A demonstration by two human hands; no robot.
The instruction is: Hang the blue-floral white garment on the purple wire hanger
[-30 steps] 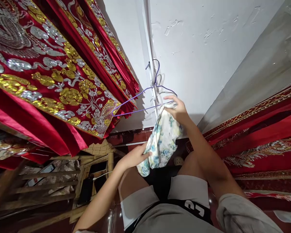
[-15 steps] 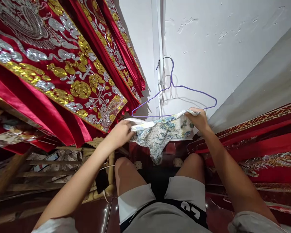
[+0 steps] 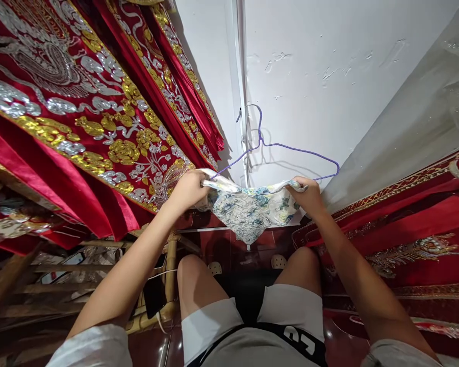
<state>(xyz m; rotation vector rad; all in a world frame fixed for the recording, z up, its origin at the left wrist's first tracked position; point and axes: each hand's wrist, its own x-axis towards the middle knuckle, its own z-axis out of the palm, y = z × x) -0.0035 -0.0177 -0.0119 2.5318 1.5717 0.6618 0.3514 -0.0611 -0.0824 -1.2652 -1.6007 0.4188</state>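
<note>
A purple wire hanger (image 3: 290, 148) hangs in front of the white wall, its hook at a narrow vertical strip. Stretched across its lower part is a white garment with blue and yellow floral print (image 3: 248, 211), gathered in the middle and tapering to a point below. My left hand (image 3: 189, 191) is closed on the garment's left upper edge, close to the hanger's left end. At the right upper edge, my right hand (image 3: 308, 196) pinches the cloth just below the hanger's right end. The garment hides the hanger's bottom bar.
Red garments with gold and silver sequins (image 3: 124, 150) hang on the left. Red embroidered cloth (image 3: 413, 250) lies along the right under translucent plastic (image 3: 413, 102). A bamboo frame (image 3: 170, 270) and a dark phone-like object (image 3: 153, 295) are by my left knee.
The garment's left edge has come up over the hanger's left end, and the cloth now spreads flatter across the hanger. My left hand has risen slightly; the right stays near its place.
</note>
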